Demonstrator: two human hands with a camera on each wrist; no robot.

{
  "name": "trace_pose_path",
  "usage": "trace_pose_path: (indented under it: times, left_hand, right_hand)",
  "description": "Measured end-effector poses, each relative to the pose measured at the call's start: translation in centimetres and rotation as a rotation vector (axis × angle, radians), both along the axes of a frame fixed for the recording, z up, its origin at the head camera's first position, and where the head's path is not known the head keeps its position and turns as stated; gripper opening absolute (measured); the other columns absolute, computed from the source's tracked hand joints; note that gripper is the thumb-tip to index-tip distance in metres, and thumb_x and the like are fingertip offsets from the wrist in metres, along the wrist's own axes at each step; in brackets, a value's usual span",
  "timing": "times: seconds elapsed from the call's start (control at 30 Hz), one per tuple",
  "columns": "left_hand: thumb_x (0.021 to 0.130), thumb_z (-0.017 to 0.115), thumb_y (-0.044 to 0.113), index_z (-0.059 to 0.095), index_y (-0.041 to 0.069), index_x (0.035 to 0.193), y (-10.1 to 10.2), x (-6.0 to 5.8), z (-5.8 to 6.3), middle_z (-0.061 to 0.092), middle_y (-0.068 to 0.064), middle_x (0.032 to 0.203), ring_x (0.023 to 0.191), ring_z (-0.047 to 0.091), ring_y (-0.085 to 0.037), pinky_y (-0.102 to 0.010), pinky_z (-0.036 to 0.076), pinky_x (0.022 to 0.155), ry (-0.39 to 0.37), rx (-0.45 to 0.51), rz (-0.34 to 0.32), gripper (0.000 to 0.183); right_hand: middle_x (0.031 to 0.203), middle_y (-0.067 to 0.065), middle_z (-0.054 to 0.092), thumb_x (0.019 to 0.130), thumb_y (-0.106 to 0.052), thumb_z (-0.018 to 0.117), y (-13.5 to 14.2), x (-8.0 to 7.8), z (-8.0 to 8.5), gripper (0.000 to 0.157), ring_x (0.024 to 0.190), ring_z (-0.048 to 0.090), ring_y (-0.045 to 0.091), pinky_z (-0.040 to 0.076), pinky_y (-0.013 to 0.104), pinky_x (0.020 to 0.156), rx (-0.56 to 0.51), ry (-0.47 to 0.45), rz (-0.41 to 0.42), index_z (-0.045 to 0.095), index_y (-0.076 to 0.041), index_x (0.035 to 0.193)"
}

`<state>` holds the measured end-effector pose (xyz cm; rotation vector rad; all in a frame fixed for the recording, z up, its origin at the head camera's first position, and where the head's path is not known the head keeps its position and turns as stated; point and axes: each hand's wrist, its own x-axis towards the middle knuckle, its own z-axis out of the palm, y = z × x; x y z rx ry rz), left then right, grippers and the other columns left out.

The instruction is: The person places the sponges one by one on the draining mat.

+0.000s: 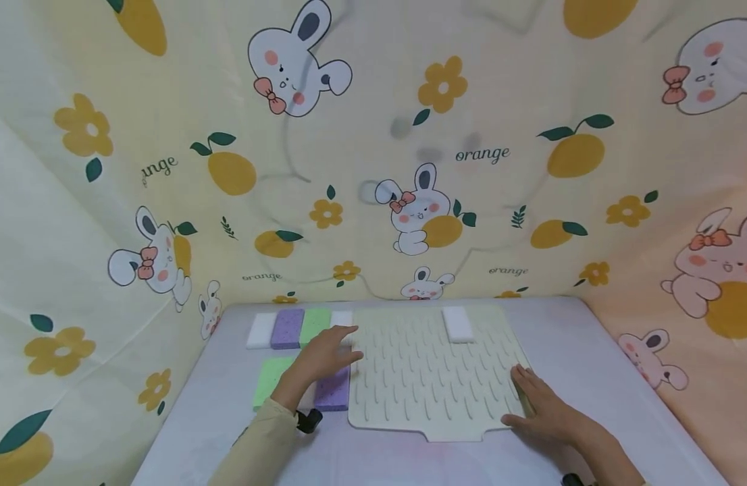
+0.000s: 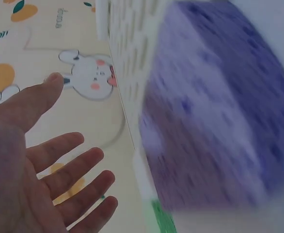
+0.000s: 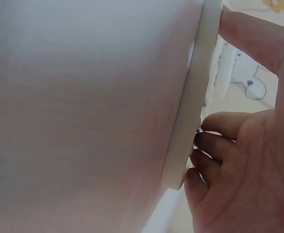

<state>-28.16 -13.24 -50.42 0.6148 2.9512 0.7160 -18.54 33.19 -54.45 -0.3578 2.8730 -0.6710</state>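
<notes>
- The left hand [image 1: 321, 354] is empty, its fingers loosely extended and thumb apart, beside the left edge of the ribbed cream drainer board [image 1: 434, 405]; whether it touches the board I cannot tell
- The right hand [image 1: 546, 408] lies relaxed, fingertips and thumb touching the board's right edge, not clenched
- The board lies flat on the white table [image 1: 568, 337], its tab toward the person
- A white sponge block [image 1: 457, 325] lies on the board's far part
- Left of the board, the back row includes a purple sponge [image 1: 287, 329]; the front row, a light-green sponge [image 1: 272, 381]
- Behind hangs a rabbit-and-orange printed sheet [image 1: 361, 142]
</notes>
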Motion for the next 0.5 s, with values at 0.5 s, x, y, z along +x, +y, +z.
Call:
trace_pose_path:
  times: [0.5]
  left_hand:
    - [0.092,0.068,0.051,0.042,0.020,0.153,-6.8,2.0,-0.4,0.043,-0.007,0.156,0.146,0.033,-0.033,-0.053,0.030,0.119,-0.017,0.050,0.047,0.073]
  right_hand:
    - [0.159,0.034,0.015,0.080,-0.057,0.076,0.0,-0.3,-0.1,0.113,0.143,0.014,0.057,0.020,0.073,0.112,-0.003,-0.026,0.013,0.023,0.011,0.153]
